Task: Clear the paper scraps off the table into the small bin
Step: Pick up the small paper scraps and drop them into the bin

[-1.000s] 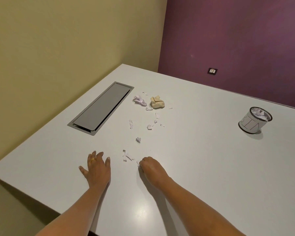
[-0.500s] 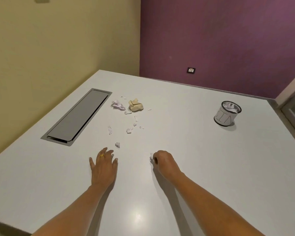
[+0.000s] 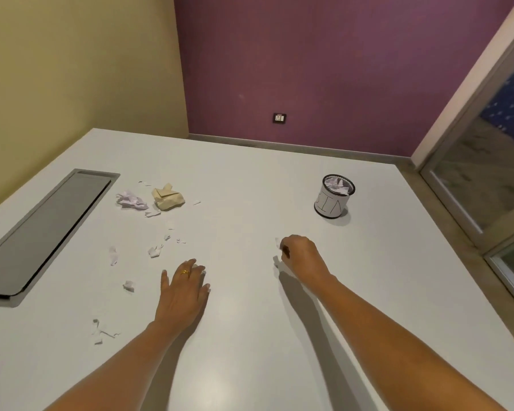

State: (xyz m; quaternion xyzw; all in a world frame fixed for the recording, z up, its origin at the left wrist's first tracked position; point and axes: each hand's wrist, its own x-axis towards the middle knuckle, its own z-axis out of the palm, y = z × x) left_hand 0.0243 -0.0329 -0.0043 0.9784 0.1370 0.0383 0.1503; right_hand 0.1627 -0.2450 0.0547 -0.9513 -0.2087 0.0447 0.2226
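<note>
On the white table (image 3: 250,185) my right hand (image 3: 301,256) pinches a tiny scrap (image 3: 277,242), my left hand (image 3: 184,292) flat. A loose pinch could drop it before the small bin (image 3: 334,200).

I have the counter (image 3: 250,179) filling most of my feed. A cable hatch (image 3: 48,229) is set into its left side. Just right of the hatch's far end lie two wads side by side, the crumpled wad (image 3: 132,200) left of the folded wad (image 3: 168,197). Small scraps (image 3: 155,251) trail from them toward me. A lone scrap (image 3: 128,285) lies near the left hand (image 3: 184,292), on its left, and torn bits (image 3: 100,332) sit nearer me, left of that forearm. The left hand rests flat on the counter. The right hand (image 3: 301,255) is well apart on its right, pinching a held scrap (image 3: 277,242). The small bin (image 3: 334,200) stands beyond the right hand, with paper (image 3: 337,185) inside. A wall socket (image 3: 279,118) sits on the wall behind the counter.
</note>
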